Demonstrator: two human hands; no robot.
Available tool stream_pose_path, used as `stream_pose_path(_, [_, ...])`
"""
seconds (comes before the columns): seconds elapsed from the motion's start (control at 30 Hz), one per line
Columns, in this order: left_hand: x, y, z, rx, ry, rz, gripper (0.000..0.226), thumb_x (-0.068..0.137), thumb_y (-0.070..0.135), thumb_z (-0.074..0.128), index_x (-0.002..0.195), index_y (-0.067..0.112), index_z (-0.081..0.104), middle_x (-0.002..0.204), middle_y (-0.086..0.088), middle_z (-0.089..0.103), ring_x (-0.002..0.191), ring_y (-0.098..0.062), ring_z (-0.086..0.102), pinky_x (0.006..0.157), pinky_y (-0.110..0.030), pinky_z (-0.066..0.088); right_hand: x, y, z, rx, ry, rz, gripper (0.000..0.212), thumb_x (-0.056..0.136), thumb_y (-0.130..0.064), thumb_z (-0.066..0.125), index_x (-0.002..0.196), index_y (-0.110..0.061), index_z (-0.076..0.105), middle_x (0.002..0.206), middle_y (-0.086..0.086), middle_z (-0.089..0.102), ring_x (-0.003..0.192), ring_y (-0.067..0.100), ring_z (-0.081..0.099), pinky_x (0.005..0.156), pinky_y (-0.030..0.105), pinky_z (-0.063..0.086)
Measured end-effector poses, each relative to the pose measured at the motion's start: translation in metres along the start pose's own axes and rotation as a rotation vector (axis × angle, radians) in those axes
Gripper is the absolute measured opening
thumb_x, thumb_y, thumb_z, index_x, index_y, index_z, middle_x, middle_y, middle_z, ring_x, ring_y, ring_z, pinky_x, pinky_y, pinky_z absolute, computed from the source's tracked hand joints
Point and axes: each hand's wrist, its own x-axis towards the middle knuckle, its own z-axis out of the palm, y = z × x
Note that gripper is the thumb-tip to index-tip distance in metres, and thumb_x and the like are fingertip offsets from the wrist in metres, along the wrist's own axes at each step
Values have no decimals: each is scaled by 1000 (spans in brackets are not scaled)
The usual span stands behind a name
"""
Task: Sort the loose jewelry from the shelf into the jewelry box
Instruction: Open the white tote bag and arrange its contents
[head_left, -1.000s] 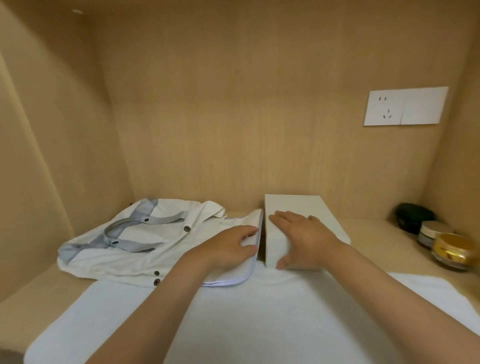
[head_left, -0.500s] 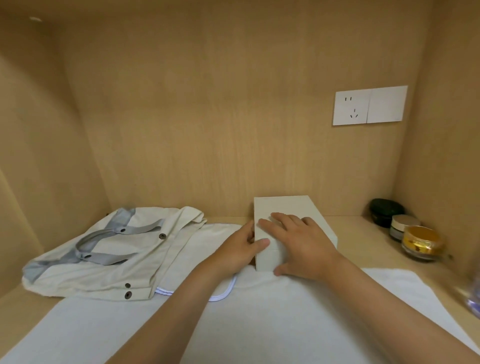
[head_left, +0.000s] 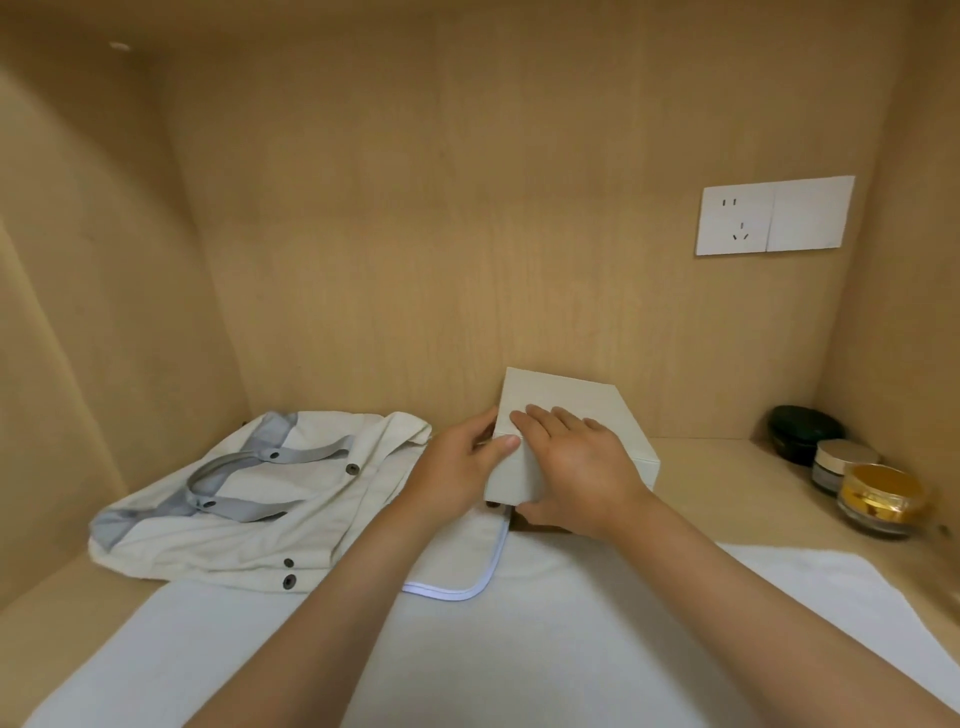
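A closed cream jewelry box (head_left: 576, 405) stands at the back middle of the wooden shelf, its front left corner lifted slightly off the surface. My left hand (head_left: 457, 470) grips its left side, thumb on the front face. My right hand (head_left: 576, 462) lies over the lid with the thumb hooked under the front bottom edge. No loose jewelry is visible.
A cream tote bag with grey handles (head_left: 249, 493) lies to the left. A white cloth (head_left: 571, 634) covers the front of the shelf, and a white pad with a bluish edge (head_left: 467, 571) lies on it. Three cosmetic jars (head_left: 878, 496) stand at the right wall. A wall socket (head_left: 774, 215) is on the back panel.
My left hand left the white pad and took hold of the box's left side. The box's front has tipped up a little under both hands.
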Motion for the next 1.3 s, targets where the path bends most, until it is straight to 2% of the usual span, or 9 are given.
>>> stream_pose_path(0.23, [-23, -21, -56, 0, 69, -116, 27, 99, 28, 59, 118, 47, 56, 90, 2, 60, 85, 16, 57, 84, -16, 48, 38, -60, 11, -16, -21, -82, 101, 69, -60, 73, 149, -19, 27, 144, 2, 44, 121, 27, 50, 90, 43, 47])
stream_pose_path(0.33, [-38, -41, -73, 44, 43, -205, 29, 98, 32, 60, 121, 47, 51, 106, 37, 57, 100, 20, 51, 102, -23, 45, 43, -83, 28, -63, -56, -126, 95, 66, -54, 74, 144, -17, 33, 136, 3, 48, 112, 28, 52, 83, 42, 47])
stream_pose_path(0.43, [-46, -57, -87, 33, 40, -213, 37, 100, 24, 56, 136, 33, 54, 127, 28, 57, 115, 15, 52, 102, -13, 41, 44, -93, 37, -98, -50, -133, 92, 67, -51, 73, 143, -17, 33, 135, 5, 48, 111, 30, 51, 83, 42, 45])
stream_pose_path(0.5, [-48, -64, -94, 65, 43, -222, 36, 101, 13, 49, 128, 33, 59, 118, 27, 63, 114, 13, 56, 90, -4, 41, 45, -93, 37, -108, -42, -145, 90, 68, -53, 71, 142, -18, 33, 133, 4, 48, 110, 29, 52, 82, 41, 45])
stream_pose_path(0.77, [-41, -96, -112, 692, -55, -417, 39, 93, 32, 54, 131, 28, 61, 134, 2, 58, 131, -19, 42, 106, -33, 41, 64, -104, 21, -45, -8, -210, 71, 83, -67, 43, 139, -24, 43, 134, 2, 50, 114, 25, 52, 94, 41, 38])
stream_pose_path(0.87, [-39, -102, -115, 685, -35, -444, 42, 86, 38, 63, 127, 29, 60, 122, 1, 58, 123, -17, 46, 99, -33, 45, 87, -120, 16, 7, -89, -254, 59, 94, -62, 39, 138, -25, 51, 136, 1, 54, 122, 23, 49, 100, 40, 36])
stream_pose_path(0.97, [-37, -107, -123, 646, -70, -440, 44, 85, 24, 63, 129, 25, 57, 124, -1, 61, 114, -19, 57, 93, -31, 49, 113, -134, 12, 67, -213, -273, 47, 100, -52, 40, 136, -26, 56, 132, 2, 59, 123, 23, 50, 100, 36, 36])
stream_pose_path(1.13, [-39, -99, -144, 490, 99, -384, 35, 83, 5, 57, 110, 26, 64, 104, 9, 64, 90, -16, 67, 72, -29, 53, 156, -150, 17, 95, -418, -227, 47, 96, -27, 51, 142, -32, 46, 127, 2, 62, 115, 23, 57, 81, 32, 45])
stream_pose_path(1.3, [-38, -89, -169, 262, 193, -283, 23, 89, 13, 57, 97, 34, 50, 88, 6, 59, 63, -5, 53, 54, -22, 42, 186, -158, 33, 42, -446, -194, 47, 92, -21, 57, 137, -32, 52, 123, -2, 63, 111, 23, 61, 78, 33, 48])
